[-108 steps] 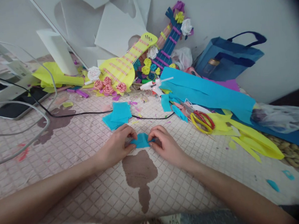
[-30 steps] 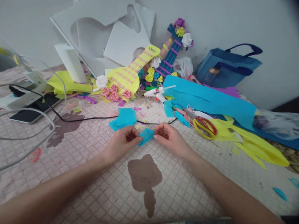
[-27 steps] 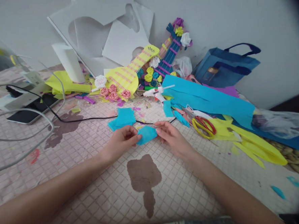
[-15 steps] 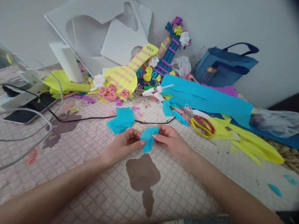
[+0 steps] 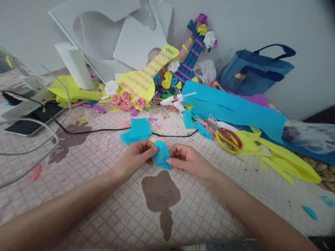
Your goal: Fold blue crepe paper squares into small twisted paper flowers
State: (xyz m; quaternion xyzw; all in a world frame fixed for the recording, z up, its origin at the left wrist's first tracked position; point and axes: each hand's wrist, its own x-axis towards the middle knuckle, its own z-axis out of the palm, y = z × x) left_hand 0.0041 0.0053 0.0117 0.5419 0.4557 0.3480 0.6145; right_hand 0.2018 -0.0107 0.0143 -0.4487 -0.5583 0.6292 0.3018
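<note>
Between my two hands is a small piece of blue crepe paper [image 5: 161,155], held up over the table. My left hand [image 5: 139,154] pinches its upper left side between thumb and fingers. My right hand [image 5: 186,159] grips the lower right edge, thumb in front and fingers curled behind. Just beyond my left hand lies a stack of cut blue paper squares [image 5: 139,129]. A black cord [image 5: 108,129] runs beneath that stack.
Farther back are a white glue gun [image 5: 173,101], a yellow paper guitar [image 5: 138,85] and a blue one [image 5: 190,61]. On the right lie scissors [image 5: 228,140], a blue paper sheet [image 5: 234,105] and yellow paper [image 5: 288,159]. A phone [image 5: 28,124] and cables [image 5: 54,147] occupy the left.
The blue paper piece has been turned and shifted slightly left, its top corner now by my left thumb. My right hand has moved its grip from the top to the lower right edge.
</note>
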